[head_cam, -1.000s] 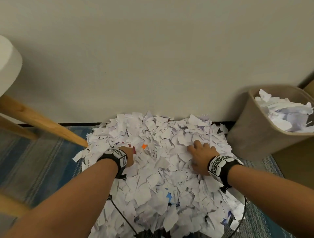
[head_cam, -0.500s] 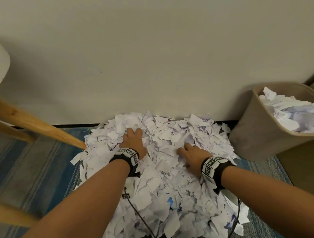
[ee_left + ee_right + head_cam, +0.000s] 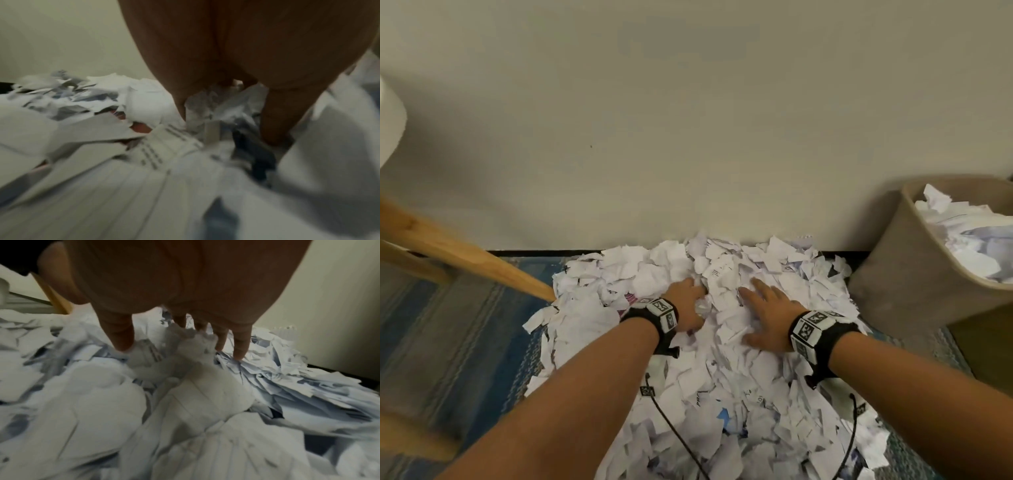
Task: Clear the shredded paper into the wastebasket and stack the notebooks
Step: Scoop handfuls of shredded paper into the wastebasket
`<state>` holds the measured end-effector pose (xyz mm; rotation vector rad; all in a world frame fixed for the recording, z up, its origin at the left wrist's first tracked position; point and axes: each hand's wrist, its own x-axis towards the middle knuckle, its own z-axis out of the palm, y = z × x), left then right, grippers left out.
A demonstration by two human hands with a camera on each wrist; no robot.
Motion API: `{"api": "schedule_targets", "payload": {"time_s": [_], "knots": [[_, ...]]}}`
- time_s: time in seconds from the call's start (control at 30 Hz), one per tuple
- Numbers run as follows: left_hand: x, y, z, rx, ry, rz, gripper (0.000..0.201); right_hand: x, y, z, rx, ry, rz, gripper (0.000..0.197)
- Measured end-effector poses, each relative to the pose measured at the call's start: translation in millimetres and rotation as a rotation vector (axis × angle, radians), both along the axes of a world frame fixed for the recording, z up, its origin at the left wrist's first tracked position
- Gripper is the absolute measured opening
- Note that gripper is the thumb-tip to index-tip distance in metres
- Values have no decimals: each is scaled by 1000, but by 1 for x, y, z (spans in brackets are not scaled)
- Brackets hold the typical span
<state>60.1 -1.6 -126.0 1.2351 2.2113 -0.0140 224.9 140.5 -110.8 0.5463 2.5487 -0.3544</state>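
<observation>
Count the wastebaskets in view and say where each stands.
1. The tan wastebasket stands at the right by the wall, beside the shredded paper pile, already holding paper. Others could be out of frame.

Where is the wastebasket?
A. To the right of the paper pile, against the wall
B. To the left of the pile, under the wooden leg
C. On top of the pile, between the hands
A: the wastebasket stands right of the paper pile by the wall, already holding some paper.
</observation>
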Motion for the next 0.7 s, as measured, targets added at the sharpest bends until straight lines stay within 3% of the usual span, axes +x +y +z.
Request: {"api": "schedule_targets", "payload": {"time_s": [0.13,0.23,0.33,0.4,0.47,0.57,0.63,0.7], "knots": [[-3,6,6,146,-112,4,45,-1,-2,11,121,6,33,71],[-16,6,15,290,-72,107,40,-9,-1,23,179,74,-22,48],[-27,3,20,309,44,260,48,-15,-2,23,99,322,-137,55],[-29,-1,19,295,175,320,47,-18,-6,18,46,385,-110,70],[-28,-5,14,267,252,351,47,-19,-14,12,-16,305,-8,89],[-26,-8,0,92,127,243,75,-14,-26,5,-13,44,188,106],[-21,-11,-6,-27,82,128,92,-7,-33,0,48,-65,295,103],[-16,-12,-7,-57,105,80,90,-2,-36,-6,114,-71,336,88]]}}
